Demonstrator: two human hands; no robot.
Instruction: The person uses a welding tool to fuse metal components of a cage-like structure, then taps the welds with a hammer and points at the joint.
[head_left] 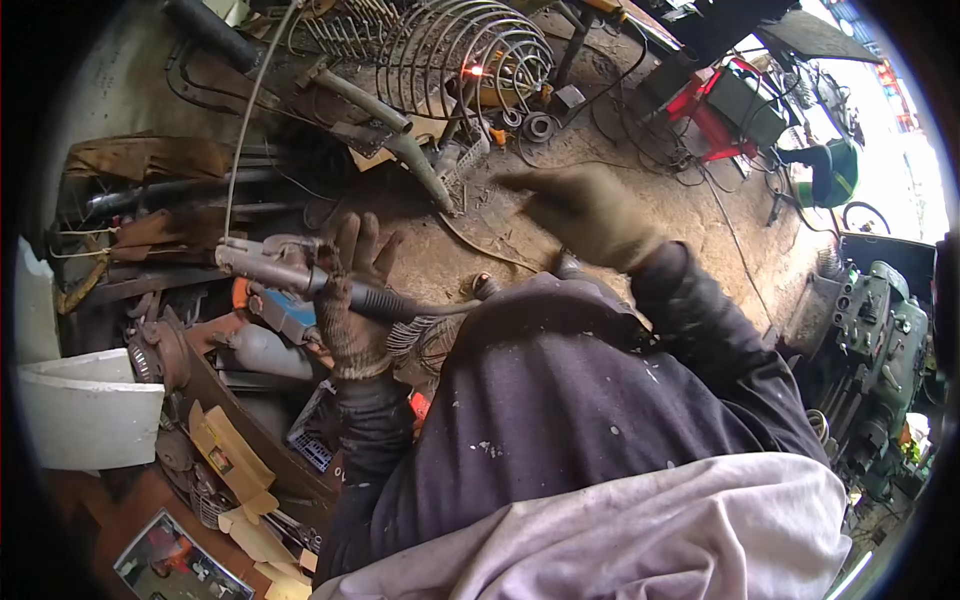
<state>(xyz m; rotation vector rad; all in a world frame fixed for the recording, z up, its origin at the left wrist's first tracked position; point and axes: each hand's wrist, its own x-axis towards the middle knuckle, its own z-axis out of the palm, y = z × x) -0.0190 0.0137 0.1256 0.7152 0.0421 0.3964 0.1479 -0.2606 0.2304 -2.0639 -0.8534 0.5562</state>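
Note:
My left hand [352, 330], in a dirty knit glove, holds a welding electrode holder [275, 268]. Its thumb lies across the grip while the other fingers stretch upward. A long thin welding rod [240, 140] rises from the holder's jaw, and a cable leads off from the ribbed black handle end [380, 302]. My right hand [595, 210], gloved and blurred by motion, hangs over the floor in front of me, its tip pointing left. Whether it holds anything is not clear. Ahead lies a rounded cage of bent metal rods [460, 50], with a bright orange glow on it.
Metal tubes [370, 100] lie beside the cage on the brown floor [720, 220]. Cables cross the floor. At left are a white foam box [90, 420], a grey cylinder [268, 350] and cardboard [232, 455]. A green machine [885, 345] stands right; a red-framed unit [715, 115] stands farther back.

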